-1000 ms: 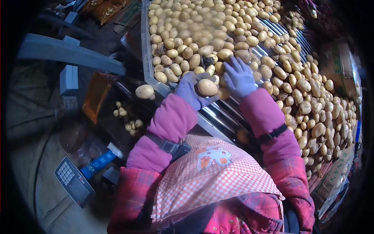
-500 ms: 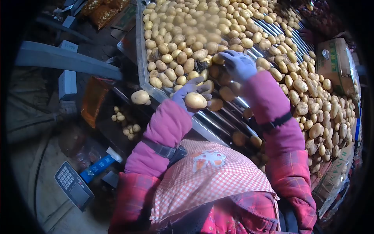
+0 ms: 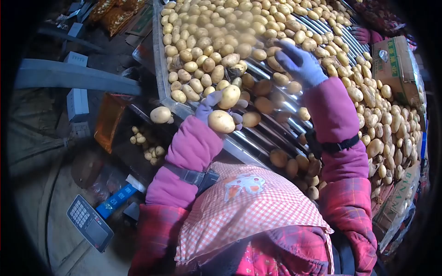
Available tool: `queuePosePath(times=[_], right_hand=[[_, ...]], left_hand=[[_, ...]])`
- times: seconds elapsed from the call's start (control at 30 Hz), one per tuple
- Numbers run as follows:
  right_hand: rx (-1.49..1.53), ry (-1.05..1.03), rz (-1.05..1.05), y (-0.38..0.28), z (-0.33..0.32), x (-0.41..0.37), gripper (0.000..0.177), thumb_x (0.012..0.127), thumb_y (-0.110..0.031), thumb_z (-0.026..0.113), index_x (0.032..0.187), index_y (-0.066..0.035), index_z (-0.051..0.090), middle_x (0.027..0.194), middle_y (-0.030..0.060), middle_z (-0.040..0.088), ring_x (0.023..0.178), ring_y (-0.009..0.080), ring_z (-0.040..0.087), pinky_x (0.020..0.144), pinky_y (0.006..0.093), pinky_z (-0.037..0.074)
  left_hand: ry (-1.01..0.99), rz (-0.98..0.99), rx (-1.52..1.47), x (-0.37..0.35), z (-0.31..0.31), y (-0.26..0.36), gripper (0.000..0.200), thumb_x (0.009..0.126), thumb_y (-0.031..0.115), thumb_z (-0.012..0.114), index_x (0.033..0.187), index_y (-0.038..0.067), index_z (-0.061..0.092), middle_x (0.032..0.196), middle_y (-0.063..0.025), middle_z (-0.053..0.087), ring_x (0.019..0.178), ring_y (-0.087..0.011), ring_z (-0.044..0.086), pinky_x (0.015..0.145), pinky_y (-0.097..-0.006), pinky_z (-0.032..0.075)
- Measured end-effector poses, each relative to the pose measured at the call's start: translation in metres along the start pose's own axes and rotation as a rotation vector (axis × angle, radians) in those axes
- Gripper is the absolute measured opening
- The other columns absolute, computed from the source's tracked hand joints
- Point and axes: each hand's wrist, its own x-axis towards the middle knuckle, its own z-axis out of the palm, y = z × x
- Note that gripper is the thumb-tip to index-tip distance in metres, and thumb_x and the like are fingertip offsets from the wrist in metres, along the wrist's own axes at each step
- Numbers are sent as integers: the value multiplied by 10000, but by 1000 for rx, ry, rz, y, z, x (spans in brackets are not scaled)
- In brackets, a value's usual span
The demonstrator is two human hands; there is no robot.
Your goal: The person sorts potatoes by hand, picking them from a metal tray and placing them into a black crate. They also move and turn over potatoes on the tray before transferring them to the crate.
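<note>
My left hand [image 3: 206, 106], in a pale purple glove, is closed around two potatoes near the metal edge of the sorting bed. One potato [image 3: 221, 121] sits nearest me, and a second potato [image 3: 229, 96] rests just beyond it against the fingers. To the right, my gloved right hand [image 3: 301, 64] hovers over the metal rollers [image 3: 276, 126] with its fingers spread and nothing in them. Loose potatoes [image 3: 264, 105] lie on the rollers between my hands, some blurred. A dense layer of potatoes [image 3: 207, 50] covers the bed beyond.
A metal side rail [image 3: 160, 60] borders the bed at left. A cardboard box [image 3: 391, 69] stands at right beside heaped potatoes [image 3: 389, 133]. Someone else's dark-pink glove [image 3: 361, 35] shows at upper right. A scale display [image 3: 90, 223] and an orange crate [image 3: 109, 122] are lower left.
A second potato now sits in my left hand, which was holding one. My right hand has moved right, away from the left, and its fingers have spread. Potatoes on the rollers have shifted.
</note>
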Motion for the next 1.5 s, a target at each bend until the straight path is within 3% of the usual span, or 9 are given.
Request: queuePosePath(times=[0.23, 0.47, 0.57, 0.67, 0.77, 1.03, 1.23, 1.43, 1.5], right_hand=[[-689, -9, -283, 14, 70, -45, 378, 788, -214, 635, 1163, -211, 589, 996, 115, 638, 939, 317, 613, 772, 436, 485], [-557, -105, 95, 10, 71, -20, 368, 810, -360, 656, 1084, -119, 608, 947, 156, 656, 893, 345, 625, 770, 441, 490], [94, -116, 368, 1, 58, -20, 464, 864, -448, 640, 1081, -39, 614, 886, 60, 652, 836, 201, 622, 763, 338, 498], [267, -204, 141, -29, 49, -37, 366, 926, -226, 612, 1240, -43, 573, 1045, 72, 645, 980, 137, 590, 865, 282, 474], [-170, 206, 235, 14, 0, -46, 380, 917, -346, 593, 1196, -88, 599, 1089, 130, 681, 1010, 254, 654, 847, 341, 501], [-1031, -94, 365, 64, -24, -49, 471, 807, -387, 661, 1219, -203, 527, 1131, 133, 615, 1049, 332, 601, 843, 465, 485], [-753, 23, 534, 68, -14, -26, 599, 789, -421, 705, 1291, -162, 508, 1188, 151, 611, 1062, 318, 611, 883, 442, 480], [591, -25, 225, 6, 29, -34, 487, 870, -472, 647, 1136, -64, 634, 893, 44, 677, 625, 139, 631, 501, 240, 455], [590, -164, 293, -26, 55, -37, 418, 916, -421, 597, 1140, -71, 647, 839, 34, 673, 562, 148, 625, 489, 269, 478]], left_hand=[[167, -63, -166, -1, 13, 5, 578, 886, 571, 441, 1152, 85, 605, 1007, -135, 655, 661, -261, 604, 568, -385, 499], [-124, -101, -429, 0, 2, 7, 680, 862, 595, 480, 1299, 74, 469, 1193, -207, 572, 1024, -413, 595, 778, -547, 520], [18, -7, -415, 3, 9, 4, 709, 856, 603, 487, 1324, 72, 446, 1259, -198, 533, 1131, -436, 532, 846, -610, 485], [4, 193, -317, -1, 15, 1, 682, 880, 602, 429, 1319, 81, 458, 1305, -180, 505, 1184, -430, 491, 892, -646, 452], [-136, 188, -391, 4, 15, 9, 582, 930, 541, 380, 1262, 78, 499, 1213, -199, 555, 1083, -417, 565, 881, -634, 473], [-8, 88, -495, -12, 45, 11, 569, 940, 532, 363, 1228, 51, 463, 1292, -201, 476, 1175, -413, 469, 961, -609, 390], [-97, 228, -384, 14, -9, -4, 702, 906, 611, 370, 1351, 69, 359, 1392, -235, 396, 1216, -475, 419, 1021, -625, 334], [-360, 115, -60, -37, 32, 16, 588, 931, 558, 400, 1197, 53, 542, 1236, -135, 575, 1084, -319, 566, 901, -510, 479], [85, 105, -112, -34, 44, 11, 581, 938, 568, 381, 1145, 63, 581, 1151, -119, 622, 1037, -310, 594, 872, -450, 507]])
